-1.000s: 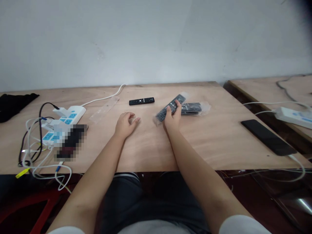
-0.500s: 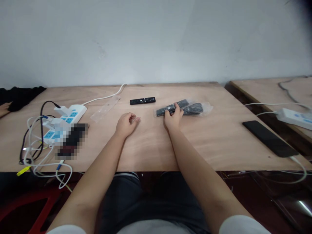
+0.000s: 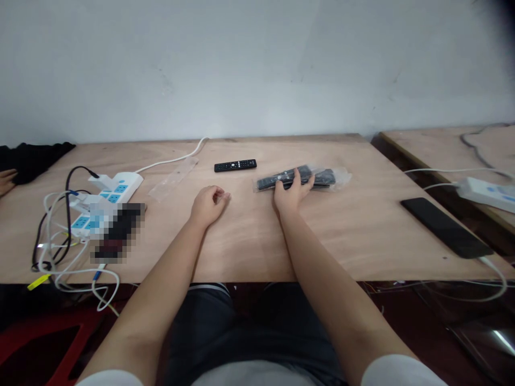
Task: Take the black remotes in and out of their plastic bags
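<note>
Two black remotes in clear plastic sleeves lie partly overlapping on the wooden table. On top of them rests my right hand, its fingers spread over the upper wrapped remote. My left hand lies on the table with its fingers loosely curved, thumb and fingertips apart, and nothing in it. Beyond and between my hands is an unwrapped black remote, buttons up. A flat clear plastic sleeve lies to the left of it.
At the left are a white power strip, tangled cables and a blurred dark object. A black phone with a cable is at the right. Another person's hand shows at the far left. A second table holds another power strip.
My right hand has moved slightly right, and its fingers have spread wider over the wrapped remotes. The upper wrapped remote has shifted slightly. My left hand has barely moved.
</note>
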Motion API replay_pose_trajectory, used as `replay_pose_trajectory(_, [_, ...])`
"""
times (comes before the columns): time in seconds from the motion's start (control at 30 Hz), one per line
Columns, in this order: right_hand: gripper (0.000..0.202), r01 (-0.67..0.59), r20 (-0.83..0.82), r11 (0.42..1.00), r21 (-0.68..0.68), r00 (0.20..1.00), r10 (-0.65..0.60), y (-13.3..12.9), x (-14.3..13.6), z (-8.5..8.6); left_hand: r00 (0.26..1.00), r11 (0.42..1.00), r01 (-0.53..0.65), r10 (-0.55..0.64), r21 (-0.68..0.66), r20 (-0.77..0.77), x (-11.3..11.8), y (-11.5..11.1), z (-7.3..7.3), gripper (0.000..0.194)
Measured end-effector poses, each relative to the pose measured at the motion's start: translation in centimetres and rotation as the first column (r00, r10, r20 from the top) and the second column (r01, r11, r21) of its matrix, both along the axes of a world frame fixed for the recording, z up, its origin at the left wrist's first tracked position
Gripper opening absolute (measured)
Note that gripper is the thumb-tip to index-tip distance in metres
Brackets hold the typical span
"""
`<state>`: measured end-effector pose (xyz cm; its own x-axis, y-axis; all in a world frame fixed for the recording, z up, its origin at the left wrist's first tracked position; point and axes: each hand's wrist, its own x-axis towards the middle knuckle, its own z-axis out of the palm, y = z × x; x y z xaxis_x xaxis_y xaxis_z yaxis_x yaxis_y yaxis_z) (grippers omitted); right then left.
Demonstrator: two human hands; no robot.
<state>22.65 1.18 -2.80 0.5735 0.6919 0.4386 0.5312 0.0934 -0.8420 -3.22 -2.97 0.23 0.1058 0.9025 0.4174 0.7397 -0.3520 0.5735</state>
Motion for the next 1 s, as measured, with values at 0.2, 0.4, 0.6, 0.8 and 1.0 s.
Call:
replay_pose_trajectory(0.2, [0.066,0.039,0.015,0.999,0.002,0.999,-0.039,-0.2,0.4,0.6,1.0,1.0,-0.008,0.008,-0.013,0.008,0.1,0.0,0.1,0.023])
replay_pose_trajectory(0.4, [0.064,0.081,0.134,0.992,0.1,0.986,-0.094,-0.7,0.9,1.1,1.0,0.999,-0.004,0.004,-0.035,0.019,0.0,-0.1,0.1,0.024])
replay_pose_trajectory(0.6, [0.054,-0.088,0.256,0.984,0.153,0.966,0.046,-1.2,-0.1,1.4,1.0,0.999,-0.01,0.011,-0.043,0.025,0.0,-0.1,0.2,0.025])
replay_pose_trajectory(0.8, [0.047,-0.304,0.272,0.95,0.072,0.922,0.275,-1.3,-0.9,1.3,0.999,0.999,-0.014,0.015,-0.033,0.029,0.0,-0.1,0.1,0.025])
replay_pose_trajectory(1.0, [0.053,-0.391,0.239,0.92,0.021,0.896,0.375,-1.0,-1.0,0.9,1.0,1.0,-0.008,0.008,-0.024,0.027,0.0,0.0,0.1,0.024])
